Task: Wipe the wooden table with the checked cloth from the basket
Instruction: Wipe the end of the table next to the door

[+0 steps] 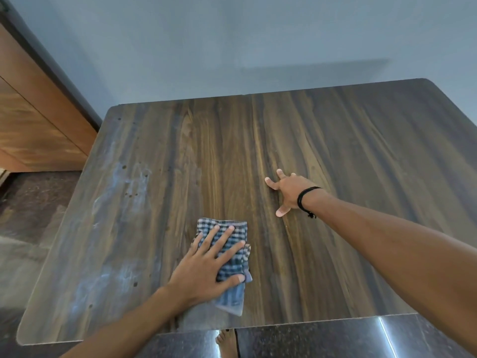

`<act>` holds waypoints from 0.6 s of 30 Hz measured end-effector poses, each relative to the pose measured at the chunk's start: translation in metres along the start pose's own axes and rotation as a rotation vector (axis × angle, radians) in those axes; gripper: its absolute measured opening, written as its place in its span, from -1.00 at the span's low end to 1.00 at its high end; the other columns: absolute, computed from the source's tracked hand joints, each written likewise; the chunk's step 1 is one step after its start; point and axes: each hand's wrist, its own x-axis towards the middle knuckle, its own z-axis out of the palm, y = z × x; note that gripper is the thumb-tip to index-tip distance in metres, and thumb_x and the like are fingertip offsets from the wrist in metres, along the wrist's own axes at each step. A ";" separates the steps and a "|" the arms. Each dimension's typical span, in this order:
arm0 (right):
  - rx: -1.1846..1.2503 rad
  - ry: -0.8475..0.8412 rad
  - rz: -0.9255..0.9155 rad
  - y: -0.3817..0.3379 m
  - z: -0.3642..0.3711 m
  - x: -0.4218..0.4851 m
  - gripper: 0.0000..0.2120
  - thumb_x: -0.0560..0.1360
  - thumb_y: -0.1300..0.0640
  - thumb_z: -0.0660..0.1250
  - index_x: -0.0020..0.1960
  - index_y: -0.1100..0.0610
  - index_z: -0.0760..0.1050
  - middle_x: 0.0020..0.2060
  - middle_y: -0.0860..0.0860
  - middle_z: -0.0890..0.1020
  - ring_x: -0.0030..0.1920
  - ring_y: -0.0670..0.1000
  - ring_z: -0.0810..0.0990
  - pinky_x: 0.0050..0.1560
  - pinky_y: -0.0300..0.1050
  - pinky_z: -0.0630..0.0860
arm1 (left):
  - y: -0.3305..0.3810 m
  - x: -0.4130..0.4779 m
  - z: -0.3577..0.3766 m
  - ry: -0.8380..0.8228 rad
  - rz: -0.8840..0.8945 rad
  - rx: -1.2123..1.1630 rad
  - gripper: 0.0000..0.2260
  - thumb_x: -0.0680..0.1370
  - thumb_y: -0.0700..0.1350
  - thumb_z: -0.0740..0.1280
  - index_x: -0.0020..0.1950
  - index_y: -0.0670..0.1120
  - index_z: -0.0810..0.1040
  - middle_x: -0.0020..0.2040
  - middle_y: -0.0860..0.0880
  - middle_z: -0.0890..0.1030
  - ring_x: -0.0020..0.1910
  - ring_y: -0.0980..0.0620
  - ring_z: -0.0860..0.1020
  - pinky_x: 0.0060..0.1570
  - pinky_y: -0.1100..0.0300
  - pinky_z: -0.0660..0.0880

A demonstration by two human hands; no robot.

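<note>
Currently mid-wipe, by my reading. Far left: a wooden cabinet [33, 120] stands off the table's left edge, with dark floor [33, 200] between them.

Wooden table [361, 151], left strip: whitish hazy smears [124, 187] run front to back, plus a few dark specks. Judged not yet wiped.

Checked cloth [233, 266]: out of the basket (basket not in view), lying folded on the table near the front edge, just left of centre. Left hand [204, 270] presses down on it, palm flat, fingers straight and spread across the checks.

Centre and right of the top look even in tone, with no haze visible; cannot tell whether wiped or simply clean.

Right hand [290, 192] holds nothing. Its fingers are spread, tips propped on bare wood, right of the cloth and apart from it. Black wristband [308, 198] on that wrist.

Room for moving:
- Bare wood runs from the cloth out to the rounded left edge.
- The far edge meets the wall [232, 47].
- The front edge sits close behind the cloth's trailing corner, so a back-stroke could drag the cloth off there.

Remaining, in my estimate: the smeared left strip and its corners
</note>
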 end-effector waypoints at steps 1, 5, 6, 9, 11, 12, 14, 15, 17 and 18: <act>-0.002 0.002 0.000 0.000 0.000 0.000 0.09 0.42 -0.21 0.49 0.63 -0.13 -0.23 0.62 0.09 -0.18 0.58 0.33 0.02 0.38 0.26 0.41 | -0.013 0.008 -0.001 0.010 -0.028 -0.004 -0.33 0.54 0.50 -0.10 0.59 0.31 -0.19 0.62 0.12 -0.27 0.58 -0.04 -0.32 0.55 -0.18 -0.16; -0.011 0.008 0.013 -0.001 0.002 0.002 0.10 0.41 -0.23 0.49 0.63 -0.13 -0.22 0.62 0.09 -0.17 0.57 0.34 0.04 0.36 0.27 0.42 | -0.055 0.040 -0.011 0.049 -0.304 -0.033 -0.32 0.53 0.51 -0.17 0.59 0.29 -0.22 0.61 0.09 -0.27 0.59 -0.08 -0.26 0.55 -0.20 -0.11; -0.012 0.006 0.011 0.000 0.002 0.002 0.10 0.41 -0.23 0.49 0.63 -0.13 -0.23 0.62 0.09 -0.17 0.57 0.34 0.03 0.37 0.28 0.41 | -0.049 0.039 -0.009 0.038 -0.282 -0.034 -0.32 0.53 0.50 -0.17 0.59 0.28 -0.24 0.61 0.07 -0.29 0.59 -0.10 -0.29 0.54 -0.19 -0.18; 0.019 0.005 -0.006 0.000 0.001 0.002 0.09 0.42 -0.22 0.49 0.62 -0.13 -0.23 0.62 0.09 -0.19 0.58 0.34 0.00 0.39 0.29 0.38 | -0.006 0.004 -0.007 -0.033 -0.040 -0.024 -0.33 0.55 0.49 -0.16 0.56 0.30 -0.32 0.59 0.08 -0.36 0.55 -0.08 -0.41 0.53 -0.15 -0.32; 0.021 0.008 -0.011 0.001 0.001 0.002 0.09 0.42 -0.21 0.50 0.62 -0.13 -0.23 0.62 0.10 -0.18 0.58 0.33 0.00 0.41 0.29 0.36 | -0.011 -0.006 -0.008 -0.040 0.032 -0.026 -0.33 0.56 0.49 -0.11 0.58 0.31 -0.25 0.61 0.12 -0.31 0.56 -0.02 -0.38 0.54 -0.14 -0.25; 0.024 0.007 -0.010 0.001 0.002 0.002 0.09 0.41 -0.21 0.50 0.62 -0.13 -0.23 0.62 0.09 -0.18 0.58 0.33 0.00 0.41 0.29 0.36 | -0.026 0.002 -0.008 -0.013 0.030 -0.024 -0.34 0.55 0.49 -0.09 0.58 0.32 -0.21 0.61 0.13 -0.27 0.58 -0.02 -0.35 0.55 -0.15 -0.20; 0.032 0.005 -0.004 0.001 0.003 0.001 0.09 0.41 -0.21 0.50 0.62 -0.14 -0.23 0.62 0.08 -0.19 0.58 0.33 -0.01 0.40 0.29 0.37 | -0.063 0.031 -0.014 0.024 -0.093 -0.051 -0.34 0.52 0.52 -0.15 0.57 0.34 -0.20 0.61 0.11 -0.27 0.59 -0.05 -0.30 0.55 -0.21 -0.11; 0.033 0.005 -0.001 0.001 0.003 0.001 0.09 0.41 -0.22 0.49 0.62 -0.15 -0.23 0.62 0.08 -0.19 0.58 0.33 -0.01 0.39 0.29 0.38 | -0.080 0.046 -0.021 0.018 -0.183 -0.057 -0.33 0.50 0.53 -0.20 0.56 0.34 -0.23 0.61 0.10 -0.29 0.59 -0.07 -0.29 0.55 -0.22 -0.10; 0.026 0.011 0.001 0.001 0.003 0.000 0.09 0.42 -0.22 0.49 0.62 -0.15 -0.23 0.62 0.08 -0.19 0.58 0.32 0.00 0.38 0.28 0.40 | -0.088 0.060 -0.025 0.015 -0.262 -0.032 -0.32 0.49 0.52 -0.25 0.55 0.33 -0.29 0.60 0.07 -0.32 0.59 -0.10 -0.29 0.55 -0.22 -0.13; 0.027 0.011 -0.001 0.001 0.002 0.000 0.08 0.42 -0.21 0.49 0.62 -0.15 -0.23 0.62 0.08 -0.19 0.58 0.32 0.00 0.39 0.28 0.39 | -0.080 0.057 -0.024 0.013 -0.217 -0.029 -0.33 0.50 0.51 -0.23 0.55 0.31 -0.29 0.60 0.05 -0.32 0.58 -0.11 -0.31 0.55 -0.21 -0.16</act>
